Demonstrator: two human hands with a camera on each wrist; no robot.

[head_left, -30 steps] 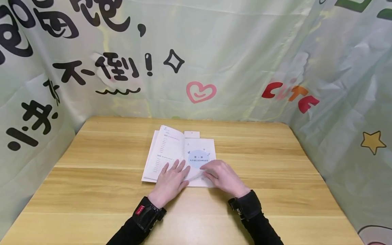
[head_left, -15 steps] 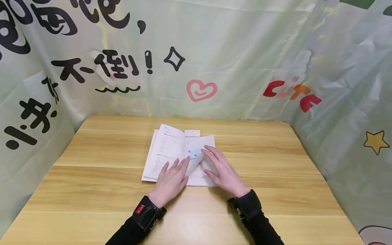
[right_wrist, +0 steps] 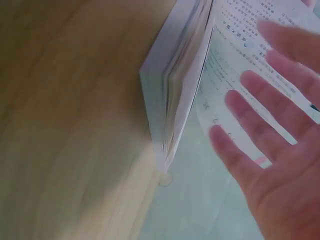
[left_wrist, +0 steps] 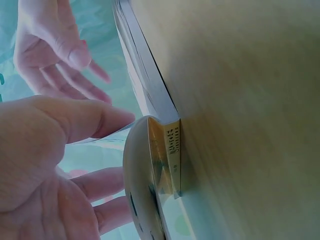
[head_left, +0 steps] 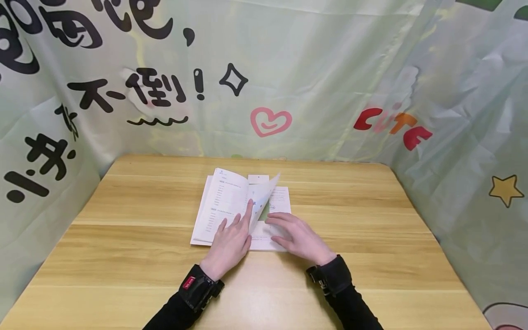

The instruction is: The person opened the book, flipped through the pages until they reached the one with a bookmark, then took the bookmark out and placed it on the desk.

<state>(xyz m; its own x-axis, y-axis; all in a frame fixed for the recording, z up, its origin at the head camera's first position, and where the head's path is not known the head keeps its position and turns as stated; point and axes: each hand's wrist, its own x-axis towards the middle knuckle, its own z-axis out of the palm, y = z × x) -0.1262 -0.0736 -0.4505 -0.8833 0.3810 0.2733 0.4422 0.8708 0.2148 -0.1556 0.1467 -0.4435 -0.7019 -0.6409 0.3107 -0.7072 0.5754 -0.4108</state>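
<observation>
An open book (head_left: pixel 228 197) lies on the table with printed text on its left page. One leaf (head_left: pixel 266 195) stands raised and slanted near the gutter, and a page with a green patch and text shows beneath it. My left hand (head_left: pixel 230 243) rests on the left page near the spine, its straight index finger against the raised leaf. In the left wrist view the thumb (left_wrist: pixel 105 120) lies by the gutter, above the book's spine (left_wrist: pixel 172 155). Over the lower right page, my right hand (head_left: pixel 303 238) has its fingers spread and holds nothing; the right wrist view shows those fingers (right_wrist: pixel 260 120) apart.
A small white tab or card (head_left: pixel 258 178) sticks out behind the book's top edge. The wooden table (head_left: pixel 371 243) extends around the book. Printed cloth (head_left: pixel 321 82) stands at the back and along both sides.
The leaf that the right hand was lifting by its lower right has risen and swung left, away from that hand. The right hand has let go and lowered. The left index finger has stretched toward the leaf.
</observation>
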